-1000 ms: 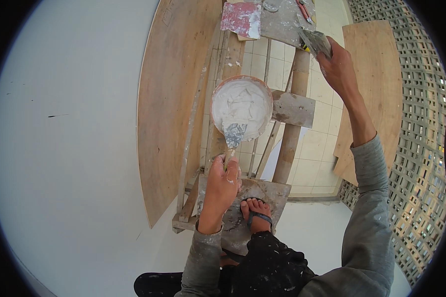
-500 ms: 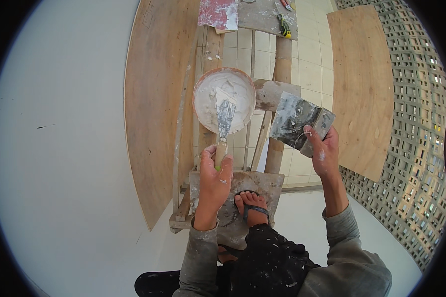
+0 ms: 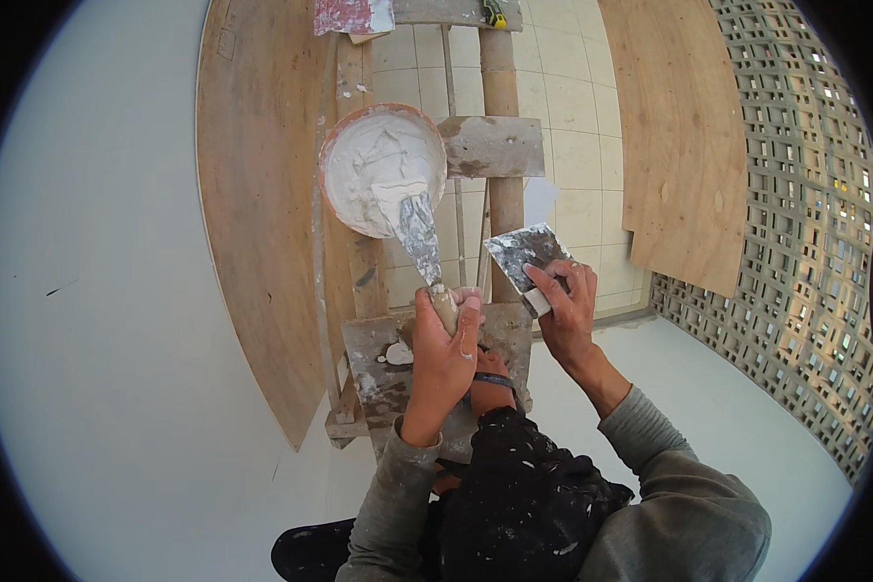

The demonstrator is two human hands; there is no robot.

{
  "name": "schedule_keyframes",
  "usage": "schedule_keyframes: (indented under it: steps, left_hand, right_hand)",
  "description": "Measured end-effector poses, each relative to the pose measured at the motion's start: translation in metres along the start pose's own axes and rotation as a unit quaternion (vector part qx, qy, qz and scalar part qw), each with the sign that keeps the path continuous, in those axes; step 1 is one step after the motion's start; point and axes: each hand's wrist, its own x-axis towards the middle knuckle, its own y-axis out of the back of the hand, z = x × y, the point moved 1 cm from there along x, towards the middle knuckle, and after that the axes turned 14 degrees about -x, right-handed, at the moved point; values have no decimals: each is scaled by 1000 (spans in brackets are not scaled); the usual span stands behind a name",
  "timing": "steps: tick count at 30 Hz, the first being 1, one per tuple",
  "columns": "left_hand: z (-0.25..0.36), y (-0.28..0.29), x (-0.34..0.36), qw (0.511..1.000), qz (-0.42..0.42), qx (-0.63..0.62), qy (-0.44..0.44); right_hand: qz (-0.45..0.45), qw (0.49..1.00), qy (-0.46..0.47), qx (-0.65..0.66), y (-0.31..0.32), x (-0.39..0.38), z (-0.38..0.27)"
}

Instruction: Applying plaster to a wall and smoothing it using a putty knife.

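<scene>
My left hand [image 3: 443,341] is wrapped round the handle of a putty knife [image 3: 418,240]. White paste lies on the tip of its smeared blade, which reaches over the near right rim of a round bowl [image 3: 326,199]. Thick white paste [image 3: 373,160] fills that bowl. On the right, my right hand [image 3: 567,315] grips a flat rectangular plastering blade [image 3: 526,254] by its back edge, fingers over the top. Dark and white smears cover the blade's face. The two tools are apart.
A foot in a sandal stands on a paste-spotted board [image 3: 378,383]. Wooden poles [image 3: 500,78] and a short plank [image 3: 495,147] form a scaffold above tiled floor [image 3: 572,116]. Plywood sheets [image 3: 684,126] lie either side. A yellow-black tool [image 3: 495,14] rests at the far end.
The putty knife has drawn nearer and right, from the bowl's middle to its rim, with paste on its tip. My right hand's blade has come closer to it and turned. The whole view has shifted.
</scene>
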Motion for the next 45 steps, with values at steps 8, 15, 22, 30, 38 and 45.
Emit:
schedule_keyframes:
  steps: [8,15,22,30,38,45]
  left_hand:
    - [-8,-46,-4,999,35,22,-6]
    - [1,-21,-5,984,78,142,-71]
    - [-11,-26,-15,976,46,199,-75]
    - [-8,-15,-18,966,53,221,-122]
    - [-23,22,-33,989,111,-19,-92]
    - [9,63,-18,906,192,-370,-75]
  right_hand:
    - [-62,990,-123,41,-10,-24,-45]
    - [-117,971,-53,200,11,-19,-35]
    - [-211,871,-228,382,9,9,-62]
    - [-147,846,-265,438,-2,21,-85]
    - [-123,744,-332,567,0,43,-60]
    - [-226,793,-238,512,18,53,-52]
